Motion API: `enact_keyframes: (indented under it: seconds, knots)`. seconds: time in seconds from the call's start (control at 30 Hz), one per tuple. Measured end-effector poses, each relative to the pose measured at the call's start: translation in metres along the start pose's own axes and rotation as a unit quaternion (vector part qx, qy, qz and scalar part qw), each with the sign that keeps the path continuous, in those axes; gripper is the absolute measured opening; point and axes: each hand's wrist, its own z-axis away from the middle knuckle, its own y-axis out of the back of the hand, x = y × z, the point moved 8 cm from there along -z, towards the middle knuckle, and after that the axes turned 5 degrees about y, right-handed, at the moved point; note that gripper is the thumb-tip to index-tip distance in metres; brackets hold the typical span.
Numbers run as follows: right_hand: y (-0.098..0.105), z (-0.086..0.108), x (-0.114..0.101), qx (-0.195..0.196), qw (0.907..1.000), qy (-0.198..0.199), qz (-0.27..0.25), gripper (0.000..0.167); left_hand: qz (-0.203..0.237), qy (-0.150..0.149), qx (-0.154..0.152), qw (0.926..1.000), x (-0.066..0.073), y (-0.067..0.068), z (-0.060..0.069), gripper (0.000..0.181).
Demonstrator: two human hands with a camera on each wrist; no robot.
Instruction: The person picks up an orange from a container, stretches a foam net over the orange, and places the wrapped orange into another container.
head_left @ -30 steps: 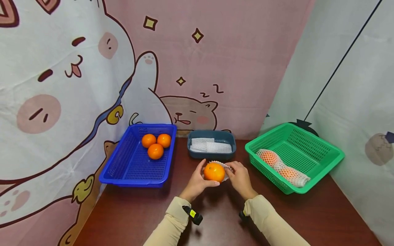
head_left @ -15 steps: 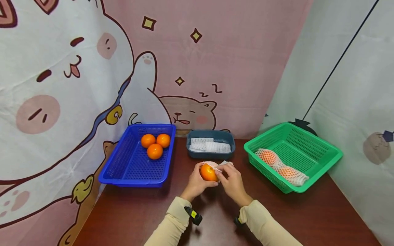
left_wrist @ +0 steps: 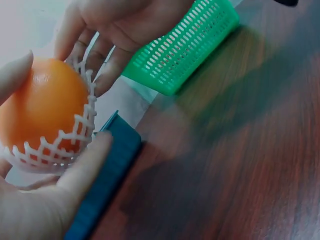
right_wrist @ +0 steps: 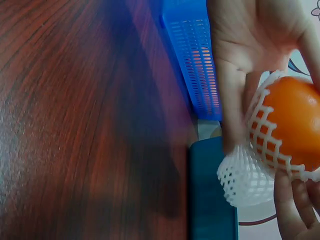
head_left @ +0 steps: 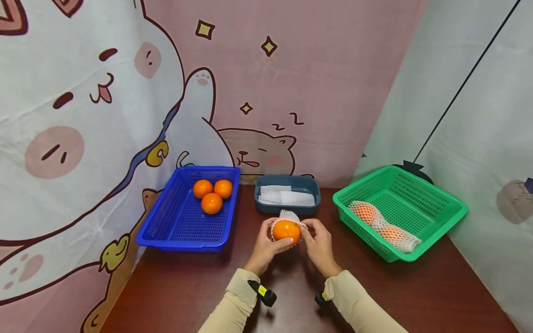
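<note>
An orange (head_left: 286, 231) is held above the table in front of the small teal tray, its far side and lower part inside a white foam net (head_left: 289, 215). My left hand (head_left: 265, 247) grips the orange and net from the left, thumb across the fruit's front. On the right side, my right hand (head_left: 319, 245) pinches the net's edge between thumb and fingers. In the left wrist view the net (left_wrist: 47, 155) cups the orange (left_wrist: 47, 102), whose upper part is bare. The net's tail (right_wrist: 245, 180) sticks out beyond the fruit in the right wrist view.
Three bare oranges (head_left: 212, 203) lie in the blue basket (head_left: 183, 243) at the left. The teal tray (head_left: 287, 210) at the back holds folded white nets (head_left: 297, 198). To the right, a green basket (head_left: 449, 208) contains two netted oranges (head_left: 366, 213).
The orange has turned in my left hand, and the net's tail now points away toward the tray. My right hand has shifted its pinch along the net to the fruit's right side.
</note>
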Motion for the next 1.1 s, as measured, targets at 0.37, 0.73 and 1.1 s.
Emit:
enact_keyframes:
  seconds: [0.37,0.73,1.1]
  knots:
    - [-0.016,0.013,-0.035,-0.042,0.9897,0.137,-0.003,0.018,0.016,-0.052,0.072,0.9960,0.005,0.011,-0.004,0.079]
    - [-0.029,0.030,-0.048,-0.096,0.9772,0.189,-0.002,0.019,-0.055,-0.087,0.100,0.9897,0.035,0.008,0.012,0.071]
    - [-0.003,0.011,-0.054,-0.105,0.9731,0.203,-0.026,0.035,-0.075,-0.032,0.020,0.9965,0.029,0.014,0.009,0.070]
